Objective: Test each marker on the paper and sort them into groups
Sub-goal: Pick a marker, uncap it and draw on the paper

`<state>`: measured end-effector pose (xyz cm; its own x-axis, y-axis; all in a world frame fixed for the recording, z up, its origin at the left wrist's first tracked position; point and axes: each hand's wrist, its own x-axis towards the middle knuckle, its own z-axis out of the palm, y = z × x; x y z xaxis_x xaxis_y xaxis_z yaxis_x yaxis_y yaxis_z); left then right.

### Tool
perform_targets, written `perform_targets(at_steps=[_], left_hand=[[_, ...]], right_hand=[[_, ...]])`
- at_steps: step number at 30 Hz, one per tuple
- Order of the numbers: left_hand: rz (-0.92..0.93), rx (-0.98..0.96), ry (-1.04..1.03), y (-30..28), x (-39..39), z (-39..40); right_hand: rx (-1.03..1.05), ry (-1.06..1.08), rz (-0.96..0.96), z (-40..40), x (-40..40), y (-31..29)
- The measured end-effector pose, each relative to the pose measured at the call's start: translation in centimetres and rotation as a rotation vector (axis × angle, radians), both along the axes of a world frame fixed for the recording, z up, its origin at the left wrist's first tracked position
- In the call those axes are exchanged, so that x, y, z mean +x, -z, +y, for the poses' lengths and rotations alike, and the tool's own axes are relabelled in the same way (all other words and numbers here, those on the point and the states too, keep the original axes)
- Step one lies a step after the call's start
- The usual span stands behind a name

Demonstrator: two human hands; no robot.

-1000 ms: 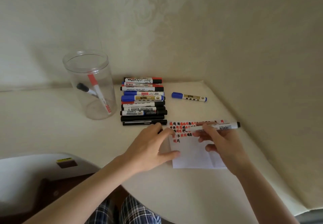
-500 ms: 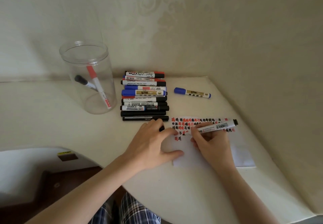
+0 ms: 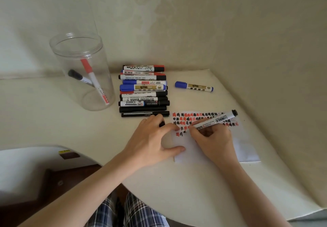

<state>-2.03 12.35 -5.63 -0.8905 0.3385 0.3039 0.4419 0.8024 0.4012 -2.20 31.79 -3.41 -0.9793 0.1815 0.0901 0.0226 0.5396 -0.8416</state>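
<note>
The right hand [image 3: 213,138] has its grip clenched around a white-barrelled marker [image 3: 211,121], fingers pinched low on the barrel near the writing end, and the tip is down on the paper [image 3: 247,148] right at the start of the bottom row of marks. The left hand [image 3: 152,141] is spread flat, thumb and fingertips pinning the paper's near-left corner to the desk [image 3: 79,133], and there's a small dark piece tucked under its fingers, likely the cap [image 3: 161,124], though I can't say for certain. So that left grip looks closed on something small while the palm does the holding down. To do this stroke well, I'd say keep that left hand planted so the sheet can't skid, press lightly, and make one short clear mark in the bare space beside the last scribble, so the colour reads cleanly against the red and black marks [image 3: 200,118] already crowding the top of the sheet. The marker's long axis runs diagonally: tip pointing down and to the left toward the person, black tail end raised up and away to the right, with the barcode label facing the camera. Farther out, a stack of markers [image 3: 143,92] lies in a neat row just beyond the left hand, all lying left to right; a lone blue marker [image 3: 193,86] sits apart to the right, and a clear jar [image 3: 83,72] to the left holds two more.
</note>
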Motion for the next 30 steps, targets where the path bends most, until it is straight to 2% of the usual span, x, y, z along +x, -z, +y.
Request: perform_targets(at_steps=[30], left_hand=[[-0.019, -0.009, -0.010, -0.02, 0.07, 0.04]], right_hand=[[0.018, -0.003, 0.023, -0.29, 0.11, 0.04]])
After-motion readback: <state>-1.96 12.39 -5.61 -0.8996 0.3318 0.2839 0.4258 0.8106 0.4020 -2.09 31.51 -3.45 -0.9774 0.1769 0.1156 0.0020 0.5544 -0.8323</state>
